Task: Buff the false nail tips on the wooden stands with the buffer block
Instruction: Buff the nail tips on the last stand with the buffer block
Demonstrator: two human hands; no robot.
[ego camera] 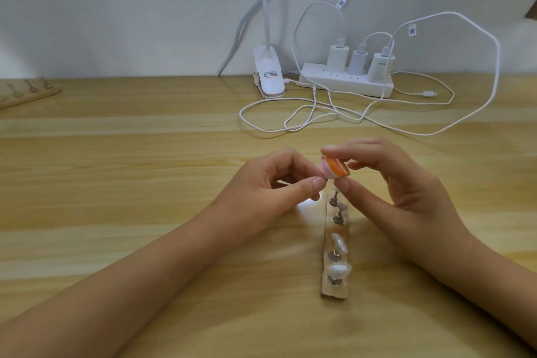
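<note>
So the right hand (401,192) is holding the little orange and pink buffer block (337,168) pinched between thumb and forefinger, floating just above the middle of the frame. The left hand (270,183) is coming in from the left with thumb and forefinger squeezed tight on a small piece (325,180) that's pressing right up against the block's pink edge, honestly too tiny to make out. Right below the hands, a wooden stand (334,291) is lying on the table (145,154), running down toward the lower middle, with metal pins and a few pale nail tips (338,241) sitting on it. A second stand (29,93) is poking in at the left edge. Toward the top, a power strip (345,81) is sitting against the wall beside a clip lamp (268,75), with white cables (319,113) looping over the table.
</note>
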